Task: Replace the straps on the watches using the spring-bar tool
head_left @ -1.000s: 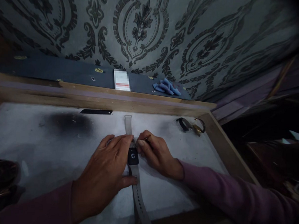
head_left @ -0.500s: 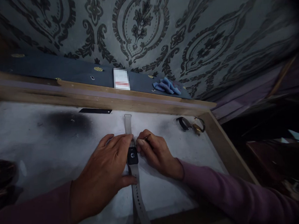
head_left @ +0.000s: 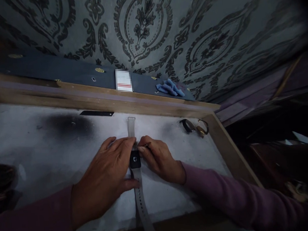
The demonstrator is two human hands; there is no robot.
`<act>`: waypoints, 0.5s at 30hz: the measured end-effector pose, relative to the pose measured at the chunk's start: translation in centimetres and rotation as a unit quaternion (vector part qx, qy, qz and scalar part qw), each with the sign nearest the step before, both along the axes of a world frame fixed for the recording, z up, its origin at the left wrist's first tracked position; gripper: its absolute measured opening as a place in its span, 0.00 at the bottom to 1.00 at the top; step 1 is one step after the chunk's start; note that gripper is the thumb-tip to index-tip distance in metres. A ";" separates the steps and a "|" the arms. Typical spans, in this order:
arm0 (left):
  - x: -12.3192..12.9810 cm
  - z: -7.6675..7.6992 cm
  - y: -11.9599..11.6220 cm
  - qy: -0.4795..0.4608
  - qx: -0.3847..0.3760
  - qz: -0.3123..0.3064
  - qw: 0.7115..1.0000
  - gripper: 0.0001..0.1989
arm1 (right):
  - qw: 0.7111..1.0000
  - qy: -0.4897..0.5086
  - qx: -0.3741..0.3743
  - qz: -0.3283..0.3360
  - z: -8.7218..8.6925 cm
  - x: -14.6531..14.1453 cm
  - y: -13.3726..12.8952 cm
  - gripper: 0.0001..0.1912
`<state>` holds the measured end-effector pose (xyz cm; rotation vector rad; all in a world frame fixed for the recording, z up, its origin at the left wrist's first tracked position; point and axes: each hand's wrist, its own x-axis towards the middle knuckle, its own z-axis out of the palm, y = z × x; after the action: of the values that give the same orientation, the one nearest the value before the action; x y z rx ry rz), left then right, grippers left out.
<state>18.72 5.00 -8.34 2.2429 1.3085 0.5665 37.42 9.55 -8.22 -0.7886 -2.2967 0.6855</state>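
Note:
A smartwatch [head_left: 135, 159] with a dark face and a pale perforated strap [head_left: 143, 206] lies back to front on the white surface. My left hand [head_left: 107, 179] holds it from the left, fingers near its upper end and thumb on the lower strap. At the upper right edge of the watch, my right hand [head_left: 159, 159] pinches a thin dark tool [head_left: 147, 145], its tip hidden at the strap joint. The upper strap piece [head_left: 131, 126] points away from me, beyond my fingertips.
Two other watches [head_left: 195, 127] lie at the right back. A flat black blade-like strip [head_left: 96, 113] is by the wooden rim [head_left: 153, 107]. On the ledge are a white packet [head_left: 123, 80] and a blue cloth [head_left: 170, 87]. Dark objects [head_left: 3, 180] sit at far left.
The whole view has shifted slightly. My right hand's fingers have moved a little up beside the watch's upper edge; my left hand keeps its hold.

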 end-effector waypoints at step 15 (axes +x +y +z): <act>0.0 0.5 -0.3 -0.014 -0.005 -0.016 1.000 0.43 | 0.992 0.035 -0.120 -0.026 -0.1 0.0 0.2 0.08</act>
<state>18.72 4.75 -7.83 2.2366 1.2556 0.5772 37.40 9.72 -8.35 -0.9163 -2.1487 0.9623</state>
